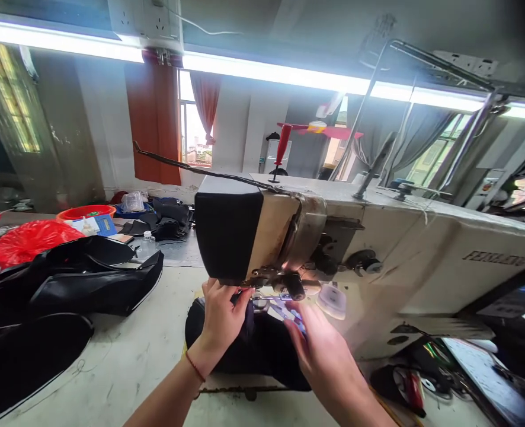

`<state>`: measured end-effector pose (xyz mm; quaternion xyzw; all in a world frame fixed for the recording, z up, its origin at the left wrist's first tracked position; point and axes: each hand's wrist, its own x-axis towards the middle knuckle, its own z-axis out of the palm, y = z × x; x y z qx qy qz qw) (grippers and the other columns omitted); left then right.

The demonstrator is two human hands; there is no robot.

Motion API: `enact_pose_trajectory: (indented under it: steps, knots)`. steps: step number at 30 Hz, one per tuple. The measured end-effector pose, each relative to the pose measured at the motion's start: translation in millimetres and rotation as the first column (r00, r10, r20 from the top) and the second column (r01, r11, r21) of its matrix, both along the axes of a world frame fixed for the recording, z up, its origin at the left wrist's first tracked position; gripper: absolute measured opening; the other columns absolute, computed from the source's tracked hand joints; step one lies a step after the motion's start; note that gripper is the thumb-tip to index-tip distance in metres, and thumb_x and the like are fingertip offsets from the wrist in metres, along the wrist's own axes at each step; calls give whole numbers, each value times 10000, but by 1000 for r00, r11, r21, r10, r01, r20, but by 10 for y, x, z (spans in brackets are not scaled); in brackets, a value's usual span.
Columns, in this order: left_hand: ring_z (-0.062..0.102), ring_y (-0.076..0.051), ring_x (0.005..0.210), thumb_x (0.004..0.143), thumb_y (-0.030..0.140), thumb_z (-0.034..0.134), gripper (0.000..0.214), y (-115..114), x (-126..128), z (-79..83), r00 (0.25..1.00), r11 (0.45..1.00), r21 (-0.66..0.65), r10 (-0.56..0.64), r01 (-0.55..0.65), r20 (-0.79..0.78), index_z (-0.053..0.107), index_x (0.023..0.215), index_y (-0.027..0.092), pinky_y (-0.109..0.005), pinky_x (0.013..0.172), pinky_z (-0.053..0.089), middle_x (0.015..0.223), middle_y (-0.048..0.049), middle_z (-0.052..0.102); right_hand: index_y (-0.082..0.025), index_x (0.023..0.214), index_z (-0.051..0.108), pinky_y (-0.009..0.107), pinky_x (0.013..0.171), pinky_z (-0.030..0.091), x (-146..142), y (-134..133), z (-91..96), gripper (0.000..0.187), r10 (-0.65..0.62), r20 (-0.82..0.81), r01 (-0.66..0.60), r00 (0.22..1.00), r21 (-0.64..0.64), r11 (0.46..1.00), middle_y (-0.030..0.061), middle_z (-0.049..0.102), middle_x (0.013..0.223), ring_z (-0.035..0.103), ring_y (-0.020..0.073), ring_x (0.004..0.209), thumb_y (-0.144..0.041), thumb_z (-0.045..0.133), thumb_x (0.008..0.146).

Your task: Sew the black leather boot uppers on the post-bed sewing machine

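At the needle area of a white sewing machine [422,261], my left hand [224,317] is closed, with thumb and fingertips pinched together under the machine's head. What lies in that pinch is too small to make out. My right hand [325,338] curls around a bluish, shiny small tool [295,317], its kind unclear, close to the needle. Beneath both hands a black fabric piece [262,350] rests on the machine bed. The needle tip is hidden by the hands and machine parts.
Black sewn pieces with pale edging [98,284] lie on the left of the table. Behind them are a red plastic bag [35,240], an orange basin [87,212] and a small clear bottle [147,240]. A red-handled screwdriver [283,145] stands upright on the machine.
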<state>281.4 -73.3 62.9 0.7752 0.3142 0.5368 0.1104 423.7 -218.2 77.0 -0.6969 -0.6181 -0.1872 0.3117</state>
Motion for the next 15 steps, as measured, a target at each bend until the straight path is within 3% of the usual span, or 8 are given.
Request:
enact_pose_trajectory:
  steps: [4,9,11,15]
  knots:
    - [610,-260,819,846,220,723,109,48,-71,8,999,999,-9,-43,43,-14,709,738,216,-370,775,381,796,-37,739,-157,983,612,294,471,431,-160,294,94,134,-131,179,158,975,-145,977,104,746,915,728,237,673,-167,512,895]
    - [602,-251,794,866,237,700,121,73,-86,-23,997,997,-18,-79,79,-18,698,748,211,-381,772,377,777,-28,729,-148,944,665,295,461,312,-366,420,285,153,-161,201,221,966,-324,920,88,748,805,721,241,622,-84,554,860]
    - [599,-247,789,871,237,692,126,68,-91,-28,996,996,-20,-86,86,-16,689,748,214,-388,777,373,773,-21,722,-162,902,674,293,474,322,-384,405,325,158,-173,191,230,966,-336,913,65,739,766,720,228,625,-64,558,857]
    - [598,-226,799,870,199,694,127,13,-134,-10,993,993,-19,-113,113,-16,660,749,215,-387,803,380,780,3,713,-171,1009,654,276,562,447,-251,267,289,140,-215,137,248,967,-310,918,56,756,938,739,215,771,-144,634,874]
